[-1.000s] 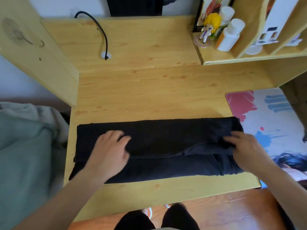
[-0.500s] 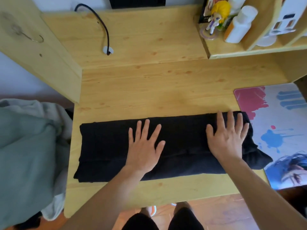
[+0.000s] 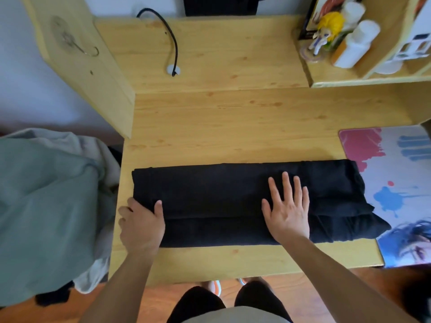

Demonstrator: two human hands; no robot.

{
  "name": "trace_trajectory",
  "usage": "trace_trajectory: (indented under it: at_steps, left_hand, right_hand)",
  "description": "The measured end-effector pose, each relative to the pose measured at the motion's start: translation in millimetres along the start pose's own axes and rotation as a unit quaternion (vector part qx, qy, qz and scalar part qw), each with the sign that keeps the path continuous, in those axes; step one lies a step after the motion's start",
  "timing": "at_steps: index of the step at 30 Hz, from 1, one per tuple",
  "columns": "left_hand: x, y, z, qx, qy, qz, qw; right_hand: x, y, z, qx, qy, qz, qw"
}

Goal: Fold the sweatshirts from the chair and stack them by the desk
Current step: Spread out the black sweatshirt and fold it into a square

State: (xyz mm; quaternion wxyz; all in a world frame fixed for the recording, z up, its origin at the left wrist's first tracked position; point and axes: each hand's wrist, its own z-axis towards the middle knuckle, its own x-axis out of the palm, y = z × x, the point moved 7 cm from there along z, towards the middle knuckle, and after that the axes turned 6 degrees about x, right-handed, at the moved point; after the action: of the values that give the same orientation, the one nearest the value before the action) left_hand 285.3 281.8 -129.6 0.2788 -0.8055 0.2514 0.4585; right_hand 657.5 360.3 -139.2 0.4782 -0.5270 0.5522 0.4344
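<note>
Left hand [image 3: 141, 223] slid to grip black sweatshirt [image 3: 221, 197]'s end; right hand [image 3: 288, 206] flat, fingers spread; mousepad [image 3: 401, 173] beside.

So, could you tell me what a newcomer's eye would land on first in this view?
First the black sweatshirt, folded into a long band across the near part of the wooden desk. The left hand grips its left end while the right hand presses flat on it. A colourful mat lies at the right, grey-green clothes at the left.
</note>
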Motion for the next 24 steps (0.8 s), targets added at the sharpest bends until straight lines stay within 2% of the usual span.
trace_trajectory:
  at_steps: [3,6,8,10,14,17,19,20,21,22,24]
  left_hand:
    - [-5,11,5,-0.057,0.051,-0.152,0.985]
    - [-28,28,13,-0.124,0.073,-0.349,0.926]
    - [-58,36,18,-0.089,0.039,-0.362,0.927]
    - [-81,46,20,-0.065,0.018,-0.358,0.931]
    - [-105,31,-1,-0.039,0.097,-0.42,0.901]
    - [-127,-12,-27,0.062,0.12,-0.425,0.895]
    - [-136,-52,-54,0.121,0.128,-0.406,0.897]
    - [-136,-76,-69,0.152,0.129,-0.392,0.898]
    - [-133,-103,-87,0.181,0.124,-0.372,0.902]
    - [-126,-131,-104,0.209,0.118,-0.344,0.908]
    - [-106,-191,-142,0.275,0.093,-0.244,0.925]
  right_hand:
    - [0,1,-1,0.008,0.013,0.0,1.0]
    - [-19,5,0,-0.011,0.025,0.051,0.998]
    - [-31,12,-4,-0.042,0.01,0.064,0.997]
    - [-22,25,-12,-0.073,0.012,0.009,0.997]
    - [-3,38,-17,-0.056,0.053,-0.026,0.997]
    - [-12,39,-14,-0.073,0.102,-0.017,0.992]
    - [-35,35,-8,-0.06,0.179,0.09,0.978]
    - [-55,31,-7,-0.023,0.236,0.203,0.95]
    - [-78,25,-8,0.026,0.284,0.342,0.895]
    - [-99,21,-11,0.062,0.327,0.475,0.815]
    - [-137,13,-20,0.057,0.391,0.652,0.647]
